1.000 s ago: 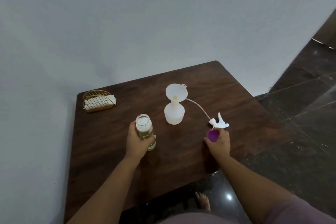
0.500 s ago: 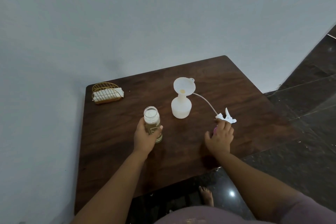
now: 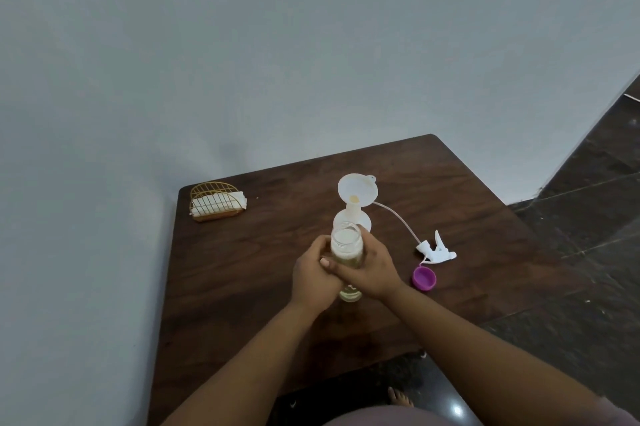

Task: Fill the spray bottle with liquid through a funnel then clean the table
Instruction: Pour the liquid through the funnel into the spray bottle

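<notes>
Napkin holder (image 3: 215, 201): gold wire, white napkins inside, left of frame centre.
Wall (image 3: 277, 45): plain grey, upper frame.
Floor (image 3: 595, 183): dark tiles, right.

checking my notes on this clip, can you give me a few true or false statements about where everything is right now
1. Both hands hold the clear bottle. True: the left hand and the right hand wrap round it.
2. The funnel lies flat on the table. False: it sits in the neck of the spray bottle.
3. The purple cap is on the clear bottle. False: it lies on the table, and the bottle's mouth is open.
4. The spray head is off the spray bottle. True: it lies on the table beside the cap.
5. The napkin holder stands near the table's far left corner. True.
</notes>
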Available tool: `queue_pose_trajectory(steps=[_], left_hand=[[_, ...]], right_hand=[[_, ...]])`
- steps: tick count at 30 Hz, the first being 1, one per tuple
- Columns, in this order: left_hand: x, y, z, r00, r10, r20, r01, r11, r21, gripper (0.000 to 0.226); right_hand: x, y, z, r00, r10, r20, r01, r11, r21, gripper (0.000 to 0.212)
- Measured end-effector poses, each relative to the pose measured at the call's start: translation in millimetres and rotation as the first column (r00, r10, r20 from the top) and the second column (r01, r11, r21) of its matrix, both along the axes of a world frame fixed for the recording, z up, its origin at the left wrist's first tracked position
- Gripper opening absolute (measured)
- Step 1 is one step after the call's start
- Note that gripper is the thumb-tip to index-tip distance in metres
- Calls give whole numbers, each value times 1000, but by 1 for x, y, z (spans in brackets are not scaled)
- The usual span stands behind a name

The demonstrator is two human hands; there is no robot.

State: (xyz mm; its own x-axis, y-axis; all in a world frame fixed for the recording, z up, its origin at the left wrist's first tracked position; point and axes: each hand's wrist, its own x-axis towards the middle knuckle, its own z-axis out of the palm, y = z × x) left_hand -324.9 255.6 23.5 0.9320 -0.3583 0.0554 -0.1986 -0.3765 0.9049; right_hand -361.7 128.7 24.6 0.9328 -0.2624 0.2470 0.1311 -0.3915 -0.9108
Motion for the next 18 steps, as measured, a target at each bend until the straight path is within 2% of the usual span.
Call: queue_pose_trajectory(steps=[5,9,11,12,15,18], left_hand=[[1,-37,22,999,-49,-3,49,998,44,49],[9,-60,40,956,-234,-178,226,972,-62,55],[17,-67,42,930,-254,-267,236,967,-98,51],[22,-69,43,931,-206,-301,176,977,-123,47],[42,-76,37,894,46,-446,-154,966,-209,35],[62,-81,31,840,210,-500,-333,927,-171,29]], right_hand=[[-3,-32,15,991,-126,-35,126,992,10,51],[-1,-65,28,981,-181,-69,175,981,-88,46],[2,-85,34,980,-193,-49,186,975,-121,42],[5,-94,38,981,-192,-37,185,972,-143,40],[17,-120,50,982,-182,-53,170,969,-181,38],[32,-142,55,986,-141,-91,114,961,-252,37]])
